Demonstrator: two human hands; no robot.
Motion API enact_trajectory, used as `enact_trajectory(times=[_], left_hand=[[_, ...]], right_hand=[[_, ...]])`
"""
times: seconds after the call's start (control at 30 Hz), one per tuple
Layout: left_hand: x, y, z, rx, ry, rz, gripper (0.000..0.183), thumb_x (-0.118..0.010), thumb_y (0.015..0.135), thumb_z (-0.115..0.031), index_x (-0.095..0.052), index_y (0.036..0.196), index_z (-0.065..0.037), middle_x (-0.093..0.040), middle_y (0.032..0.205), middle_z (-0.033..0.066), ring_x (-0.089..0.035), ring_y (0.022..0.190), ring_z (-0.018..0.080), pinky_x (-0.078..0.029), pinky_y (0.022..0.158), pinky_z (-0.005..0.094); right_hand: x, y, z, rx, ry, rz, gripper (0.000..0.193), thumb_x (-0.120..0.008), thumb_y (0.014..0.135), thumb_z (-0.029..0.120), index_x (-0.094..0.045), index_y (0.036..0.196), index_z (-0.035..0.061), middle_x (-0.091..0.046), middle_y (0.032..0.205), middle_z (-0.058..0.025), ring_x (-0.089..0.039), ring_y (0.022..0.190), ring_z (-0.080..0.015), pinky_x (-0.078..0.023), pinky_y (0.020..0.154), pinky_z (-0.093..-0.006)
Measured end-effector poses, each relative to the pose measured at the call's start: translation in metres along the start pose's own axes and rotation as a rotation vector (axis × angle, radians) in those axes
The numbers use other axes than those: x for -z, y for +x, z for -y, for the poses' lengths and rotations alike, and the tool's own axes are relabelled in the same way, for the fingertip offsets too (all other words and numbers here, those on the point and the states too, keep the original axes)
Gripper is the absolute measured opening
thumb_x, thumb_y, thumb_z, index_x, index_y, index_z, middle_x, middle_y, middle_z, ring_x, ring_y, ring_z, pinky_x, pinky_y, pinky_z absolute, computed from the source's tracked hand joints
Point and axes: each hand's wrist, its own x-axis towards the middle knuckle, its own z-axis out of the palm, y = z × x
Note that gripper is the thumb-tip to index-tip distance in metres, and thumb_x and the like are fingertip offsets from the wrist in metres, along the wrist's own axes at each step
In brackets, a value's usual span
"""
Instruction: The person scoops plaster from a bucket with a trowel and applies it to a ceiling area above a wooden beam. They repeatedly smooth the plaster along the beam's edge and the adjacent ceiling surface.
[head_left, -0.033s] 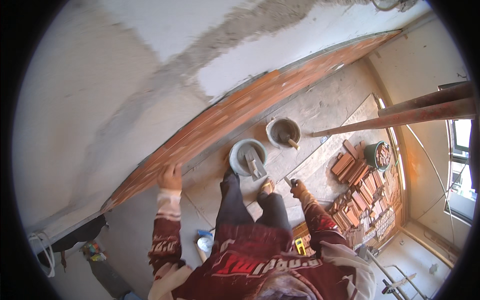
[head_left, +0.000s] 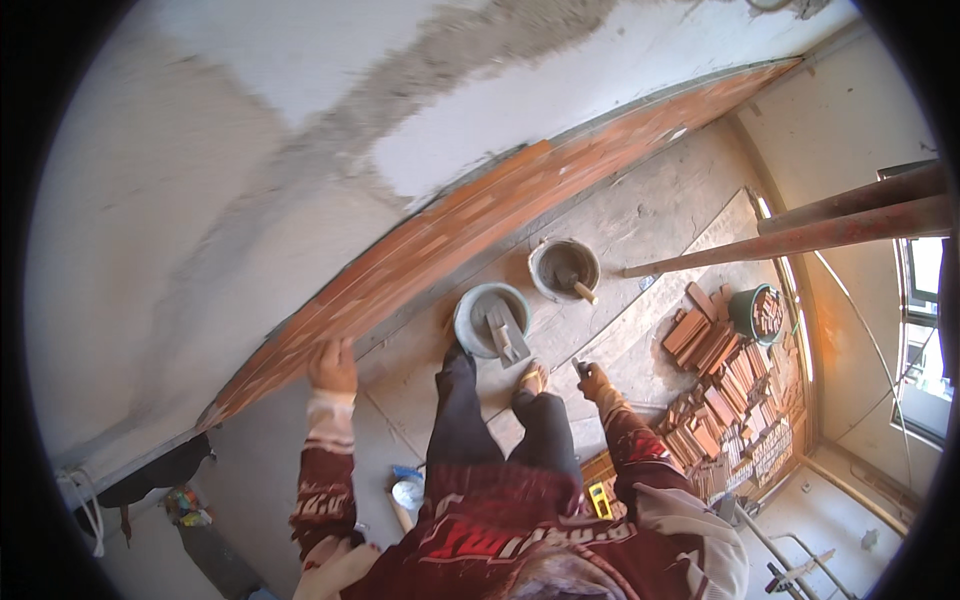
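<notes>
My left hand (head_left: 333, 366) reaches to the lower edge of a band of thin red brick tiles (head_left: 430, 245) on the wall. Its fingers are extended and appear to touch the tiles, with nothing visible in them. My right hand (head_left: 593, 382) is closed around a small hand tool (head_left: 580, 368) with a dark handle, held above the floor to the right of my feet. The tool's exact kind is hard to make out. In front of my feet stands a round grey basin (head_left: 463, 322), with a flat steel trowel (head_left: 510, 340) resting across it.
Beyond the basin stands a dark bucket (head_left: 540, 262) with a wooden-handled tool (head_left: 584, 292) in it. Brick tiles (head_left: 715, 400) lie piled at the right, near a green tub (head_left: 742, 312) of pieces. Red poles (head_left: 800, 238) slant in from the right. A yellow level (head_left: 600, 500) lies near my right side.
My left hand has shifted slightly down and left along the tiles. The tool in my right hand has turned, so less of its flat grey end shows.
</notes>
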Motion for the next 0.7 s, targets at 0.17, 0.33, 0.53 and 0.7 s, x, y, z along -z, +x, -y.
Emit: enact_trajectory(times=[0.17, 0.33, 0.53, 0.7], left_hand=[[-0.047, -0.032, 0.000, -0.238, 0.078, -0.041, 0.020, -0.062, 0.081, -0.008, -0.064, 0.099, -0.001, -0.063, 0.079, 0.0168, -0.058, 0.075, 0.0375, -0.045, 0.070, 0.0453], [-0.124, -0.085, -0.011, -0.119, 0.067, 0.169, 0.038, -0.066, 0.070, -0.008, -0.061, 0.107, 0.000, -0.064, 0.086, 0.0125, -0.059, 0.078, 0.0306, -0.046, 0.072, 0.0415], [-0.203, -0.105, -0.003, -0.215, 0.111, 0.214, 0.037, -0.068, 0.070, -0.010, -0.062, 0.106, -0.002, -0.066, 0.088, 0.0119, -0.060, 0.081, 0.0307, -0.044, 0.076, 0.0417], [-0.184, -0.112, -0.013, -0.193, 0.160, 0.200, 0.035, -0.068, 0.072, -0.010, -0.062, 0.106, -0.002, -0.065, 0.095, 0.0130, -0.060, 0.087, 0.0319, -0.044, 0.079, 0.0422]], right_hand=[[-0.022, 0.091, -0.005, -0.172, -0.126, 0.007, 0.038, -0.066, 0.081, 0.019, -0.058, 0.116, 0.0101, -0.058, 0.114, -0.0229, -0.054, 0.113, -0.0387, -0.045, 0.095, -0.0457], [-0.121, 0.200, -0.105, -0.395, 0.200, -0.263, 0.045, -0.044, 0.092, 0.042, -0.050, 0.110, 0.0011, -0.058, 0.111, -0.0288, -0.055, 0.105, -0.0461, -0.042, 0.091, -0.0506], [-0.181, 0.245, -0.165, -0.275, -0.152, -0.357, 0.018, -0.048, 0.091, 0.015, -0.059, 0.106, 0.0155, -0.048, 0.111, -0.0206, -0.056, 0.101, -0.0405, -0.051, 0.082, -0.0472], [-0.166, 0.224, -0.128, -0.225, -0.179, -0.217, 0.039, -0.066, 0.082, 0.018, -0.054, 0.119, 0.0136, -0.053, 0.116, -0.0214, -0.055, 0.106, -0.0399, -0.049, 0.088, -0.0451]])
